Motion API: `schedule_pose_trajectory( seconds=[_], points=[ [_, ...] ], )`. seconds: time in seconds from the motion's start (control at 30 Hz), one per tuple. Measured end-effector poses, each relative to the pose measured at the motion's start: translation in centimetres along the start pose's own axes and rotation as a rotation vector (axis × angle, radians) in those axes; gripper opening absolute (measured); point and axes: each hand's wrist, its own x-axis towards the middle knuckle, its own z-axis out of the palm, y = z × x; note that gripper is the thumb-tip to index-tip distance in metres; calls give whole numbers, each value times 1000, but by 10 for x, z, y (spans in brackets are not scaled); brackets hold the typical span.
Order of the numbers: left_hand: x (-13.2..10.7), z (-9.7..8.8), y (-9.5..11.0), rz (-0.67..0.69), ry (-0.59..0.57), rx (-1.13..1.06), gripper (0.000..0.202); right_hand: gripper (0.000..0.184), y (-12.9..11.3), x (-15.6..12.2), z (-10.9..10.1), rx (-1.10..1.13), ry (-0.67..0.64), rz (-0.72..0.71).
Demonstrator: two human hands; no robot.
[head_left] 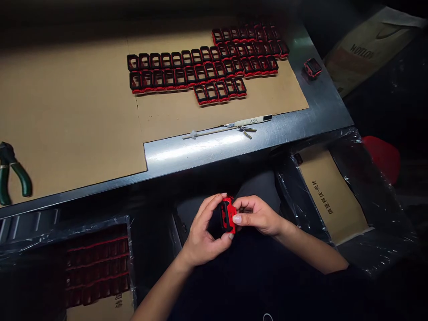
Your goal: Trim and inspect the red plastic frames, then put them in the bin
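Both my hands are held low in front of me, below the table edge, with a red and black plastic frame [228, 215] between them. My left hand [200, 227] curls around its left side and lower edge. My right hand [257, 216] pinches its right side between thumb and fingers. Part of the frame is hidden by my fingers. Many similar black-and-red rectangular frames [203, 67] lie in tight rows on a brown cardboard sheet [80, 107] on the table, well beyond my hands.
A steel table edge [234, 140] runs in front of me. On it lie a utility knife marked A55 [252, 121] and a thin rod [207, 132]. Green-handled pliers [11, 171] rest at left. Plastic-lined boxes sit on both sides below the table, the left one [96, 267] holding stacked red parts.
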Motion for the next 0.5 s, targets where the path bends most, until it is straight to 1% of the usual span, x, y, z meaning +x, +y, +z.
schedule_pose_trajectory(
  seconds=[0.13, 0.27, 0.5],
  points=[
    [-4, 2, -1, -59, 49, -20, 74, 35, 6, 3, -2, 128, -8, 43],
    [-8, 3, -4, -67, 69, -29, 81, 37, 12, 4, -2, 240, -22, 77],
    [-9, 2, -6, -73, 69, -32, 81, 37, 14, 4, -2, 257, -15, 72]
  ],
)
